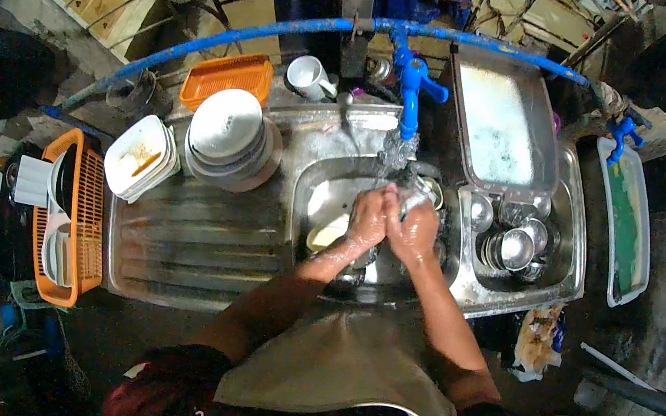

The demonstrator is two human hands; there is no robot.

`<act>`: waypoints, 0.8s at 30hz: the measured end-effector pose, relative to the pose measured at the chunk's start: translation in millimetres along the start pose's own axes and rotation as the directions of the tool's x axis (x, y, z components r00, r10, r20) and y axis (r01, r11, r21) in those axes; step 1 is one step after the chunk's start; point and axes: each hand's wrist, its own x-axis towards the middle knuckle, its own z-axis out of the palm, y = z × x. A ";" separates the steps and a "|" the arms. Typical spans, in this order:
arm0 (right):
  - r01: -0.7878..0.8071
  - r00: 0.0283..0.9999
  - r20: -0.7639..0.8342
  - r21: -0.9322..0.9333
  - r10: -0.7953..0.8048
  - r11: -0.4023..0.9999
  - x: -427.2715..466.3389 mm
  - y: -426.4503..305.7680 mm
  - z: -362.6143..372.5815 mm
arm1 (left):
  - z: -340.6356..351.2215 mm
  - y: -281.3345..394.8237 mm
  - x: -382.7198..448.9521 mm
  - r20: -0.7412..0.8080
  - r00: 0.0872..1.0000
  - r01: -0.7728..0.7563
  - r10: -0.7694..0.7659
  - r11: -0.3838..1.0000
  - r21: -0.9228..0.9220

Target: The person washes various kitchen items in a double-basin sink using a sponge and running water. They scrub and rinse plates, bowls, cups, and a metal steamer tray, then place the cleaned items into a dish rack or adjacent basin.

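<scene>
My left hand [369,216] and my right hand [414,229] meet over the left basin [303,186] of a stainless steel sink, wet and with fingers curled. A shiny small vessel [417,197], blurred by water, shows at the fingers of my right hand, which grips it. Whether the left fingers also hold it is hidden. Just above them, water runs from a blue plastic tap [412,99]. Beneath my hands, a pale yellow dish [326,234] lies in the basin, and other pieces are partly covered.
Stacked bowls [227,124] and square plates [137,155] stand on the drainboard [196,238]. Small metal bowls [516,249] fill the right basin, beside a tub [499,123] of foamy water. An orange dish basket [84,232] is far left; a white mug [308,77] sits behind.
</scene>
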 end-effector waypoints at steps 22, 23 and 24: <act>-0.155 0.866 0.338 -0.521 0.370 0.839 156.5 167.7 -101.7 | 50.7 -135.6 -12.3 0.459 0.756 -0.022 -0.467 0.681 0.732; -0.020 0.829 0.451 -0.568 0.331 0.823 165.7 189.6 -88.8 | 48.1 -149.8 -17.7 0.358 0.827 0.104 -0.434 0.744 0.660; 0.099 0.771 0.547 -0.607 0.325 0.789 164.6 229.5 -74.6 | 43.3 -148.6 -10.3 0.339 0.835 0.206 -0.433 0.817 0.538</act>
